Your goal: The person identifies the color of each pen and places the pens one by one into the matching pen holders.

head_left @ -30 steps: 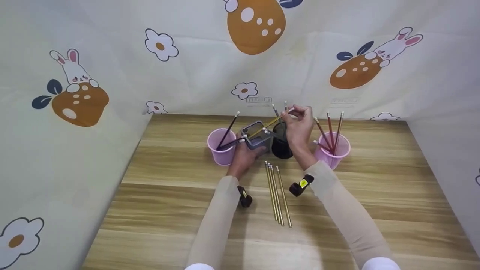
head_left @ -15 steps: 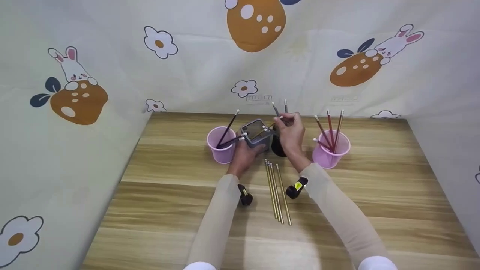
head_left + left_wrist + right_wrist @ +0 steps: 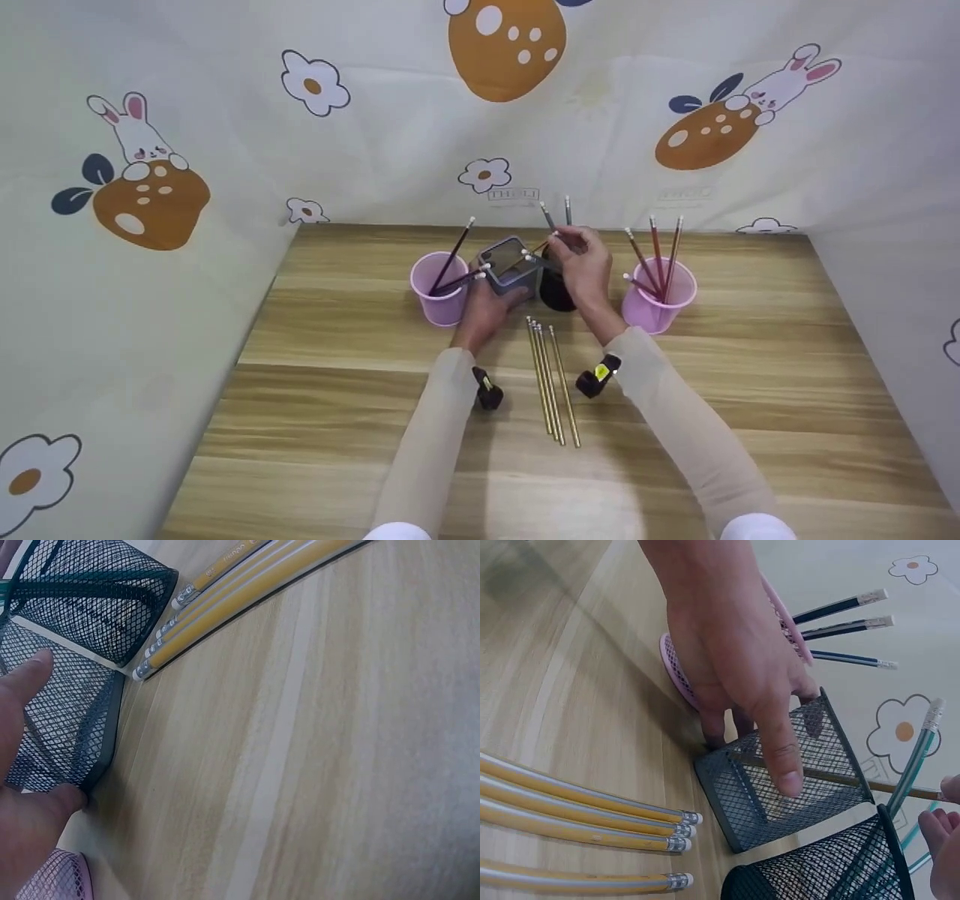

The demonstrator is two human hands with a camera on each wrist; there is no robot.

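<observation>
My left hand (image 3: 489, 298) grips a square grey mesh pencil holder (image 3: 507, 264), tilted toward the right; its thumb (image 3: 22, 686) and fingers (image 3: 776, 742) lie on the mesh walls (image 3: 64, 727). My right hand (image 3: 576, 247) pinches the eraser end of a yellow pencil (image 3: 900, 788), whose other end is inside the grey holder (image 3: 787, 784). A round black mesh holder (image 3: 556, 291) with a few dark pencils stands just right of it, below my right hand. Several yellow pencils (image 3: 552, 379) lie side by side on the wooden table, between my forearms.
A pink cup (image 3: 438, 289) with dark pencils stands left of the grey holder, and another pink cup (image 3: 660, 298) with reddish pencils stands at the right. Patterned cloth walls (image 3: 225, 135) close in the table on three sides. Bare wood (image 3: 315, 420) stretches toward me.
My right hand came down and to the left, sliding the yellow pencil deeper into the tilted grey holder. The left hand has kept its hold on the holder.
</observation>
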